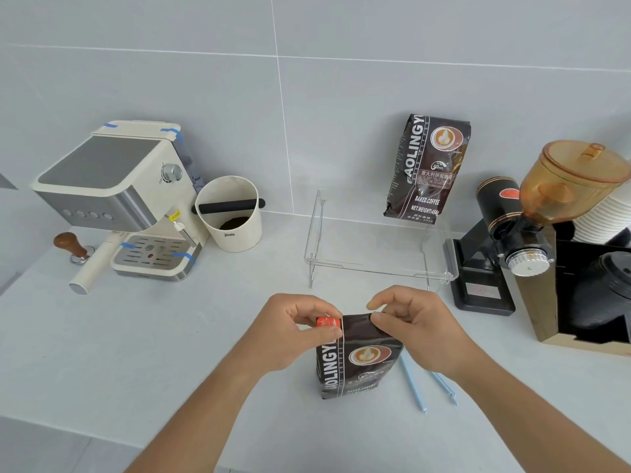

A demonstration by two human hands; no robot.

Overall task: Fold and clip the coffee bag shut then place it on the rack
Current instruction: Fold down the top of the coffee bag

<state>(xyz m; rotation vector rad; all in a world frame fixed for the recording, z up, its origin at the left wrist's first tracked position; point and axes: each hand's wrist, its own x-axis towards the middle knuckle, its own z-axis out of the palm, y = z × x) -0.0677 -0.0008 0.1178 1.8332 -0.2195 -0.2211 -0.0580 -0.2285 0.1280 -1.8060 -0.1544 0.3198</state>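
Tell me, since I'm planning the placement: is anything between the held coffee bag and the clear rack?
Nothing visible. The counter between the coffee bag and the clear rack is bare; a second bag occupies its back right corner.

A coffee bag (358, 358) is held upright on the counter (136, 353) at the near middle, with the left hand (293, 331) on its top left corner and the right hand (415, 327) on its top right. A clip (327, 322) is pinched at the top left corner. Two long clips (430, 387) are laid just right of the bag. Behind, a rack (375, 247) is placed, and a second coffee bag (428, 169) is stood on its far right side against the wall. A knock box (228, 213) and an espresso machine (119, 196) are set at the far left, a tamper (73, 245) left of them, and a grinder (512, 233) to the right.
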